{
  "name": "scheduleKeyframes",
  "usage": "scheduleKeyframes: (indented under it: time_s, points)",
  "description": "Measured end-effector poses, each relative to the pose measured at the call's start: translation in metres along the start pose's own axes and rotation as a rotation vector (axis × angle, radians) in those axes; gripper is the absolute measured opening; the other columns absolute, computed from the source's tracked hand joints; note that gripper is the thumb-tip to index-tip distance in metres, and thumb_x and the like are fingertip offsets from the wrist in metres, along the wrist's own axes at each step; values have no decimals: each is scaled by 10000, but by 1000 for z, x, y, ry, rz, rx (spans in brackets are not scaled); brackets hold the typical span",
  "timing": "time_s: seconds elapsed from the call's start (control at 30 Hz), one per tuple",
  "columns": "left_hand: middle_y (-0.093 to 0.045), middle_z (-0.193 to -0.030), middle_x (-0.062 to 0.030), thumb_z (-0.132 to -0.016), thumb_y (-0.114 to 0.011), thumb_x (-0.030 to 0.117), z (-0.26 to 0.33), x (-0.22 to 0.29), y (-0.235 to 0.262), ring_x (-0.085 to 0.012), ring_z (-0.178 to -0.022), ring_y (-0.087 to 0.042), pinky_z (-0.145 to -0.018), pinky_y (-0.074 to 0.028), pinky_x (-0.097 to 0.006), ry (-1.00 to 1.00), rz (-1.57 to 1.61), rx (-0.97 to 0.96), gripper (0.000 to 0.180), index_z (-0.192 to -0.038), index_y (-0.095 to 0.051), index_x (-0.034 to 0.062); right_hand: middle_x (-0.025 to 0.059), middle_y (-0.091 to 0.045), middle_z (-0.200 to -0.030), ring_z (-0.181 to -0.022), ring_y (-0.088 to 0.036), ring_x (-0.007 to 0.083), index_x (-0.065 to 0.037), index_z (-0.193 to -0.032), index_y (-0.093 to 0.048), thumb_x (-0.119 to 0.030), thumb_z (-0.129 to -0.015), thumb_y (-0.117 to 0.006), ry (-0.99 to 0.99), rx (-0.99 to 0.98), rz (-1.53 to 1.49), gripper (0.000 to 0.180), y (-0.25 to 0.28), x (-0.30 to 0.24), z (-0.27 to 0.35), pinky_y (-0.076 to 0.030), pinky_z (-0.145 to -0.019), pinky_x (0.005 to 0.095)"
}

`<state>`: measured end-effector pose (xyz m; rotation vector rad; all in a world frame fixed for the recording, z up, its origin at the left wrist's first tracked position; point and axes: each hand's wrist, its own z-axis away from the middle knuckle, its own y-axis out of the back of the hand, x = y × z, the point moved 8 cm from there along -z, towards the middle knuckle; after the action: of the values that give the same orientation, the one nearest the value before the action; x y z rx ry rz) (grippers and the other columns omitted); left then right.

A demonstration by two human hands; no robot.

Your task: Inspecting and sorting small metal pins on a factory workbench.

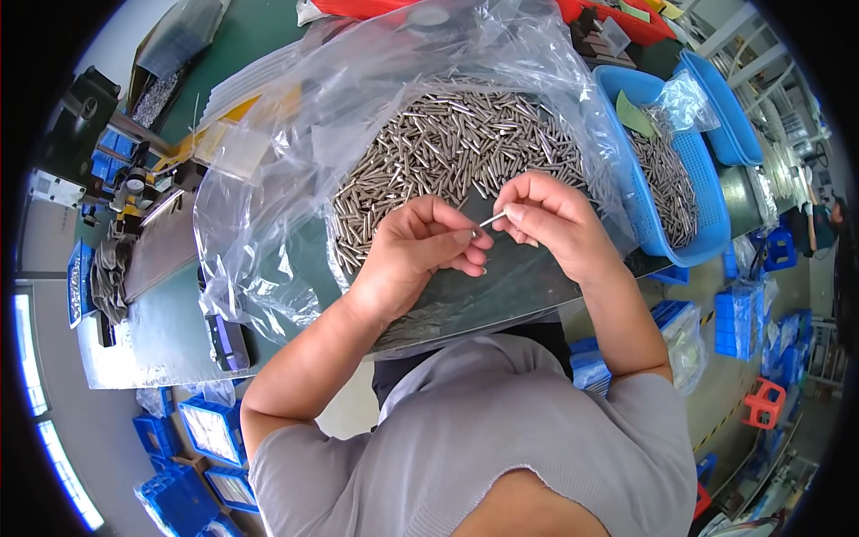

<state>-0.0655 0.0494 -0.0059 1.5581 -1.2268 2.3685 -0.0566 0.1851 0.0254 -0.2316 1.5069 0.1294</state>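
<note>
A: lol where was that metal pin (493, 217)?

B: Between both hands, by the near edge of the pin pile (465, 134) on clear plastic (291, 192). Right hand (552, 219) had it pinched, left hand (416, 246) curled at its other end, couldn't tell if gripping.

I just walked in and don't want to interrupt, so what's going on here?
A person is handling a thin metal pin over a green tabletop. The right hand pinches one end; the other end is at the fingertips of the left hand, though whether those grip it is hard to tell. Beyond the hands, a big pile of similar pins lies on clear plastic. More small metal pieces sit in a blue basket to the right.
</note>
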Motion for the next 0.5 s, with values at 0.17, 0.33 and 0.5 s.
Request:
scheduleKeyframes:
  time_s: [0.17, 0.33, 0.5]
  points:
    - [-644, -897, -181, -867, -532, -30, 0, 0, -1, -211, -774, -654, -704, -557, -309, 5, 20, 8, 58, -919, -518, -52, 29, -594, -818, -724, -537, 61, 1, -929, -562, -82, -892, -537, 51, -50, 75, 94, -7, -1, 0, -436, -636, 204]
    - [-641, -879, -166, -869, -536, -27, 1, 0, 2, -211, -768, -654, -695, -559, -311, -9, 23, 1, 50, -907, -521, -55, 25, -595, -806, -782, -574, 71, 0, -926, -559, -61, -877, -567, 36, -61, 8, 79, -16, 2, 1, -463, -683, 210]
    - [-634, -849, -148, -867, -546, -27, 0, 1, 3, -206, -760, -653, -691, -560, -310, -42, -15, 15, 50, -902, -524, -55, 22, -595, -806, -780, -582, 73, 2, -910, -559, -54, -867, -585, -26, -66, -23, 75, -19, 14, -1, -470, -701, 211]
